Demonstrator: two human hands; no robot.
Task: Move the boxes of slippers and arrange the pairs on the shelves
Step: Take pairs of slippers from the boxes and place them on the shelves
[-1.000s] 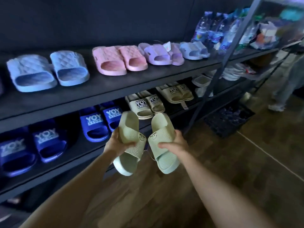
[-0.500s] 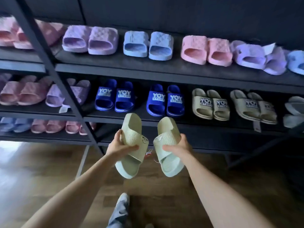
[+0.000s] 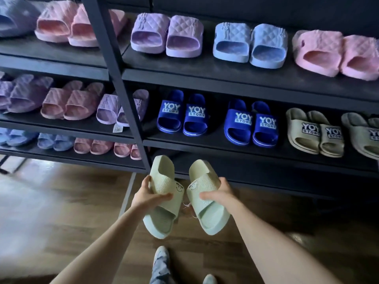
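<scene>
Each hand, left (image 3: 148,196) and right (image 3: 218,194), grips one pale green slipper (image 3: 162,199) across the strap. Best set them side by side, toes inward, on the bare bottom shelf (image 3: 266,171).

"yoy story" on blue slippers (image 3: 251,123), beige slippers (image 3: 314,133)

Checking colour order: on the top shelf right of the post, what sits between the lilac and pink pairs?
A light-blue quilted pair, shown in the head view.

Dark wall (image 3: 266,7) behind black metal shelves (image 3: 225,78). A slanted post (image 3: 117,78) divides the shelves. Wood-plank floor (image 3: 61,232) below; bright light patch at its left side.
</scene>
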